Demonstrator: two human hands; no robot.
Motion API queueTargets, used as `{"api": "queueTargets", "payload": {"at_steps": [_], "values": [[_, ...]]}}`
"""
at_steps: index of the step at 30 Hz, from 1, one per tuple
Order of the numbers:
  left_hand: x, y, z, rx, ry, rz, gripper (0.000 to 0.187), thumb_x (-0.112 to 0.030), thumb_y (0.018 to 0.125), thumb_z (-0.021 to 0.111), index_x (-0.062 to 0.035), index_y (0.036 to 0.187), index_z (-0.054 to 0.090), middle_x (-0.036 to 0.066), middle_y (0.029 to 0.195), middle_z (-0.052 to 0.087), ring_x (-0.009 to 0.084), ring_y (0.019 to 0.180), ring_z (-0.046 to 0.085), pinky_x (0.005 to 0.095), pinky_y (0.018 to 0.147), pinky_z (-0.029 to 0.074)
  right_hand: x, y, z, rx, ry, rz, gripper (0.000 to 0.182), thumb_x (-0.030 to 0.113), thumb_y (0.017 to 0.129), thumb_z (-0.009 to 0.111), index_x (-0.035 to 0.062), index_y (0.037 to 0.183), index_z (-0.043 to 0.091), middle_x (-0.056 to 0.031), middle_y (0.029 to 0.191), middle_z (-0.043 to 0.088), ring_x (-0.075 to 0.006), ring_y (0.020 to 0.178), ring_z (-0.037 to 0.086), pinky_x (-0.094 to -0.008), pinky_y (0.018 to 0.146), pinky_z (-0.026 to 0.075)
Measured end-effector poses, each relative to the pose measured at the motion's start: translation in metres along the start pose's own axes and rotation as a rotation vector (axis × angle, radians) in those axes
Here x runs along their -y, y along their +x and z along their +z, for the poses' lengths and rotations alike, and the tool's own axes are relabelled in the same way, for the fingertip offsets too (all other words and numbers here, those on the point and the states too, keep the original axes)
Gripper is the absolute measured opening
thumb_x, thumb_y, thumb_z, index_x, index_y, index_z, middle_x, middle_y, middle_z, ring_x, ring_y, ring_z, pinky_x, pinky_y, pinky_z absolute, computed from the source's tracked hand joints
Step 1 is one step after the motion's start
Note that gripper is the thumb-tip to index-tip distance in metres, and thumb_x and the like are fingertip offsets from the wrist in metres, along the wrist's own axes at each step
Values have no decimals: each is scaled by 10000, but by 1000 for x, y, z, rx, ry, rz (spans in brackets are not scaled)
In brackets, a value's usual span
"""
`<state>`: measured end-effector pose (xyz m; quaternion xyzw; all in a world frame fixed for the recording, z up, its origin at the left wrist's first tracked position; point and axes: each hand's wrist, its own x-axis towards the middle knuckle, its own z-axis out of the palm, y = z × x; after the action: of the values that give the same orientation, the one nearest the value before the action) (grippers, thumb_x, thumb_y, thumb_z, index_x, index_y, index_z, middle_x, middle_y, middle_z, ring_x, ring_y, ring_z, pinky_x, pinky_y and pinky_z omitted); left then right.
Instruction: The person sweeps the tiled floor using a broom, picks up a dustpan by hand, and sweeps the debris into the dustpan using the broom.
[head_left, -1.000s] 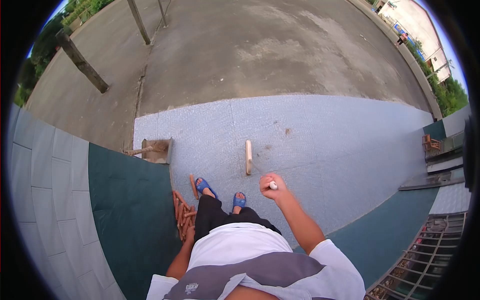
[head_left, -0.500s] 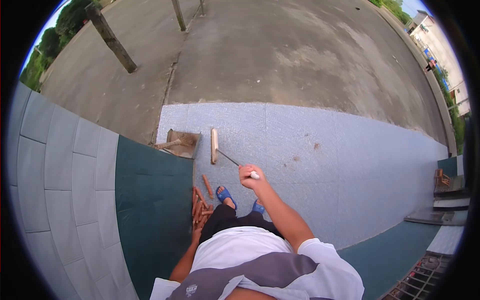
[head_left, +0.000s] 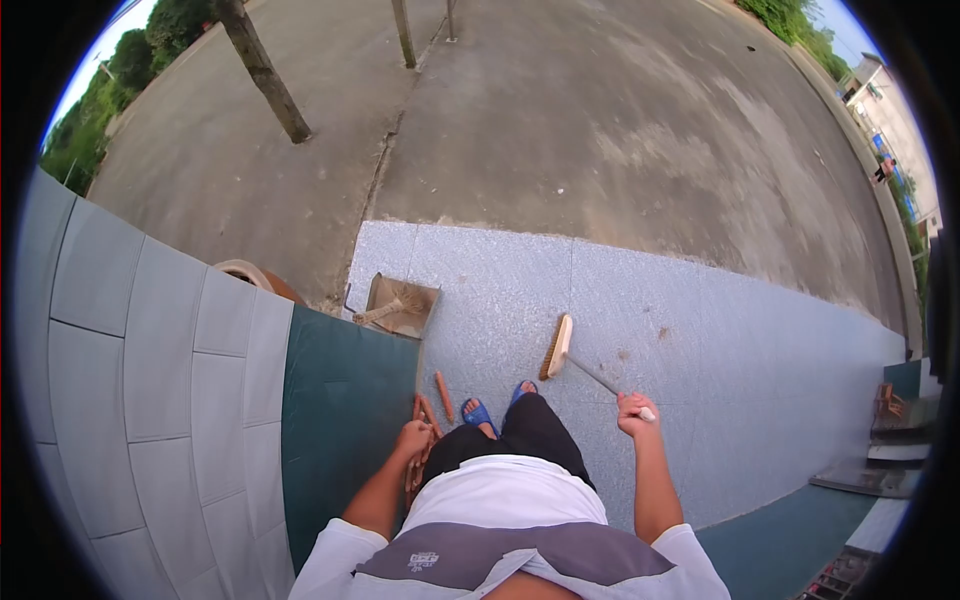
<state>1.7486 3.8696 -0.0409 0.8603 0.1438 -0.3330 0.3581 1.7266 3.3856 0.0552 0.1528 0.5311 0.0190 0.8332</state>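
Note:
In the head view, my right hand [head_left: 637,413] is closed around the white-tipped end of a broom [head_left: 563,347] handle. The broom has a pale wooden head and brown bristles, and its head rests on the grey-blue tiled floor [head_left: 720,400] ahead of my feet. My left hand [head_left: 413,437] hangs by the dark green wall base with its fingers curled, and no held object shows. Below it from this view lie several reddish-brown sticks [head_left: 444,396] in a heap beside the wall, partly hidden by my hand and arm.
A dustpan [head_left: 432,312] with a straw hand brush [head_left: 385,307] in it stands at the wall corner. Small dirt patches [head_left: 663,333] dot the tiles. Wooden posts [head_left: 268,80] rise from the concrete yard beyond. A wooden chair [head_left: 888,400] is far right.
My right hand and the broom have moved right, away from the dustpan. My left hand has come forward from beside my leg. The view has shifted and my feet have changed position.

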Motion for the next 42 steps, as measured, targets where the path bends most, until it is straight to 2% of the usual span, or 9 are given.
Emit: {"api": "queueTargets", "payload": {"at_steps": [4,7,10,18,26,31,33,37,42], "values": [[-35,57,-12,-99,33,112,172,-119,647,540,-32,790,581,117,750,589,210,705,566,303,649,439,-38,-7,-7,54,-318,-6,49,62,698,420,24,720,397,43,455,384,-52,353,377,-195,329,336],[-73,96,-33,-225,5,151,138,-118,655,504,-42,747,575,148,778,576,279,747,555,343,684,431,-65,-9,-4,24,-477,-82,72,59,684,423,68,617,396,48,428,362,-52,338,354,-205,319,312],[-105,107,-56,-401,213,262,137,-116,647,519,-60,765,562,143,809,543,282,783,521,358,699,416,-49,0,0,44,-374,-55,128,77,683,437,94,567,384,55,419,345,-48,348,364,-204,320,300],[-141,140,-130,-577,701,222,177,-157,662,533,-72,817,539,114,858,498,281,865,469,399,709,375,-49,23,29,28,-340,-36,51,99,702,439,60,694,407,56,447,366,-46,360,376,-196,333,290],[-140,184,-173,-255,1048,-234,231,-184,702,510,-94,912,544,110,960,515,252,899,499,383,710,369,-76,46,58,74,-180,124,102,130,725,419,28,726,417,51,459,382,-59,381,382,-219,377,310],[-131,208,-183,-176,945,-370,278,-229,697,524,-100,942,550,108,1021,508,240,943,494,415,671,410,-109,59,82,-3,-278,49,113,122,721,432,19,759,403,50,460,373,-59,383,386,-211,366,300],[-128,214,-189,102,910,-444,334,-239,721,497,-100,1023,518,97,1058,483,245,947,484,424,657,403,-115,69,85,-6,-298,62,111,122,720,433,20,756,406,47,465,374,-62,385,381,-216,374,303],[-122,233,-193,133,765,-507,366,-238,678,535,-80,1008,529,98,1074,485,206,983,474,390,643,432,-134,79,97,-16,-292,67,109,126,720,436,23,745,412,50,464,368,-63,382,364,-221,377,301],[-176,276,-262,208,425,-445,219,-145,651,476,28,744,573,160,662,575,229,519,571,343,514,457,-151,105,112,-17,-318,61,104,134,709,442,30,715,435,44,460,366,-71,378,361,-229,384,312]]}}
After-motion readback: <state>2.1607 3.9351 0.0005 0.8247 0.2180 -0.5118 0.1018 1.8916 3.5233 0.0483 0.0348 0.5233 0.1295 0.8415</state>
